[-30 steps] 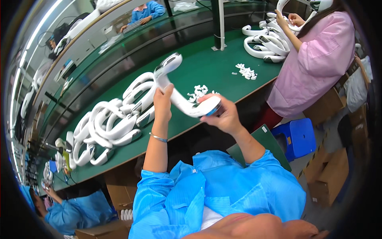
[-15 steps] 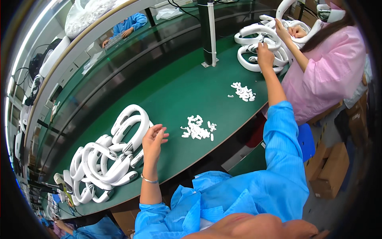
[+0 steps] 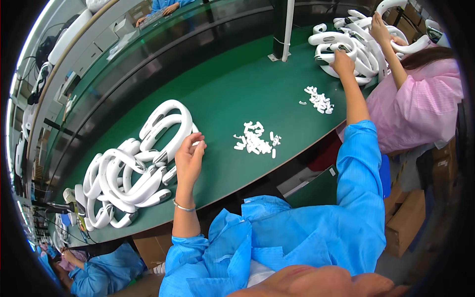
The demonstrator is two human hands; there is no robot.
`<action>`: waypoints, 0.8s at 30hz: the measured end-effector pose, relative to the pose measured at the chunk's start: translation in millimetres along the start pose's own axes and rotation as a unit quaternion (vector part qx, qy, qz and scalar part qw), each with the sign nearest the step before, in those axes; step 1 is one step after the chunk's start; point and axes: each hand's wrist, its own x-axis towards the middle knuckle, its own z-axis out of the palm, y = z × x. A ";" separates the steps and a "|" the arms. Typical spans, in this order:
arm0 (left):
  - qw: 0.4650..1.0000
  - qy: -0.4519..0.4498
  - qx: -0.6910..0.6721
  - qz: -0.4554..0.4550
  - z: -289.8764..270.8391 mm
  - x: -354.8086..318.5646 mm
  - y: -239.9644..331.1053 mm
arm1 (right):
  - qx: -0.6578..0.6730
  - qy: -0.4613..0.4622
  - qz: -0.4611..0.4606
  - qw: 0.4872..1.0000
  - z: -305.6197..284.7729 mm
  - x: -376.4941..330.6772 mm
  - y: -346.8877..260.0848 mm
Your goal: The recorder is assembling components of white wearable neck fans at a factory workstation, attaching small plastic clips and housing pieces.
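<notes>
My right hand [image 3: 343,64] reaches to the far right, fingers bent round the edge of a white curved neckband device [image 3: 324,59] in the far pile. My fingertips are partly hidden there. My left hand [image 3: 189,159] is raised above the table's near side, fingers loosely bent and slightly apart, with nothing visible in them. Just beside it a large white neckband device [image 3: 184,129] leans on a heap of similar white neckbands [image 3: 118,179] with grey ends. Between my hands lies a scatter of small white parts [image 3: 255,140] on the green table [image 3: 225,106].
A second small scatter of white parts [image 3: 320,100] lies farther right. A dark post [image 3: 280,34] rises from the table. At the right, a person in a pink smock [image 3: 420,101] handles a white neckband. Cardboard boxes [image 3: 406,222] stand on the floor.
The whole view has shifted, so the table sits higher in the picture. My left fingers have drawn closer together. My right hand stays at the far pile of neckbands.
</notes>
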 end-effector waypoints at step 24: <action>0.792 0.225 0.536 0.187 -63.2 -26.3 4.0 | 0.316 -0.004 -0.185 0.930 -88.3 -155.6 -108.3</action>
